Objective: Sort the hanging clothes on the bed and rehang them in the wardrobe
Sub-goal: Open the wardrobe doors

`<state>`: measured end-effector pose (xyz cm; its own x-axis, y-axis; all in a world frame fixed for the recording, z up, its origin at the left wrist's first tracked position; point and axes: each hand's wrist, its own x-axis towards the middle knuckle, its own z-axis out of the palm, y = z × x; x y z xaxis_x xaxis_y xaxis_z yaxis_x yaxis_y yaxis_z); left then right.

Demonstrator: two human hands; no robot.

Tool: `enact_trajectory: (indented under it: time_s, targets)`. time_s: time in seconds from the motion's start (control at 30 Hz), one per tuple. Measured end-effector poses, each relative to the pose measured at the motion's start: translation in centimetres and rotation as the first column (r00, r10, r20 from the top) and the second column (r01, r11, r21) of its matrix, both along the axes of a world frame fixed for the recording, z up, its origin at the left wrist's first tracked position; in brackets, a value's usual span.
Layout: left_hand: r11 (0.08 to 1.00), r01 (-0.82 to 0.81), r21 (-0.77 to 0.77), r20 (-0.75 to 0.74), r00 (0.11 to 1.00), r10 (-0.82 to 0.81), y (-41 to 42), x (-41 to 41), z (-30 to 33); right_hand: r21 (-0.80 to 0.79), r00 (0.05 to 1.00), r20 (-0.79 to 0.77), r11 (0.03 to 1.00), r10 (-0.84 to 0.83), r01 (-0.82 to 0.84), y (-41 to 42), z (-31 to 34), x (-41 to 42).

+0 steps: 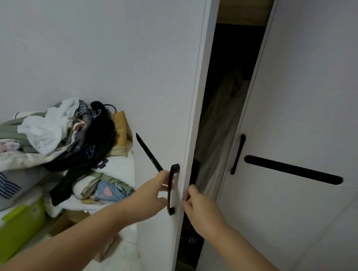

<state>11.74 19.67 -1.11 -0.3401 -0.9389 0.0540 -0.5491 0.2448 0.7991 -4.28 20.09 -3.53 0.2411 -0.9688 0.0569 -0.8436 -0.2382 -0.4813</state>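
Lying heaped on the bed (116, 165) at left, the clothes (52, 139) have no clear long axis — hanger hooks poke up toward the wall. The left hand (152, 193) curls round the door's upright handle (172, 189); the right hand (198, 206) pinches the door (167, 71) edge. Its fingers could get nipped if the door swings shut — or the pile may slide off.

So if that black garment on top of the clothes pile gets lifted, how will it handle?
The black garment would likely go floppy: it drapes over the clothes pile and trails down. It probably drags neighbours along, since it lies tangled among them. A hanger hook seems to poke out near its top, which might snag.
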Motion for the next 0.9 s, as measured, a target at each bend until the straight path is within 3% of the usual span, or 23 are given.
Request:
enact_trajectory:
  time_s: [0.23, 0.43, 0.7, 0.9]
  targets:
    - [0.99, -0.14, 0.028, 0.05, 0.989, 0.138, 4.4, 8.2, 0.5, -0.047, 0.99, -0.041, 0.989, 0.136, -0.137, 4.1, -0.3, 8.3]
    - [0.974, -0.214, 0.069, 0.005, 0.977, 0.214, 6.5, 15.4, 0.8, -0.043, 0.958, -0.105, 0.961, 0.266, -0.272, 5.5, -0.4, 15.7]
    - [0.955, -0.288, 0.077, -0.071, 0.953, 0.293, 6.2, 22.0, 1.3, 0.023, 0.919, -0.035, 0.92, 0.392, -0.391, 4.5, -0.9, 23.4]
    - [0.943, -0.328, 0.061, -0.046, 0.943, 0.331, 5.7, 26.1, 0.3, 0.08, 0.87, -0.091, 0.874, 0.484, -0.478, 2.4, -1.5, 26.3]
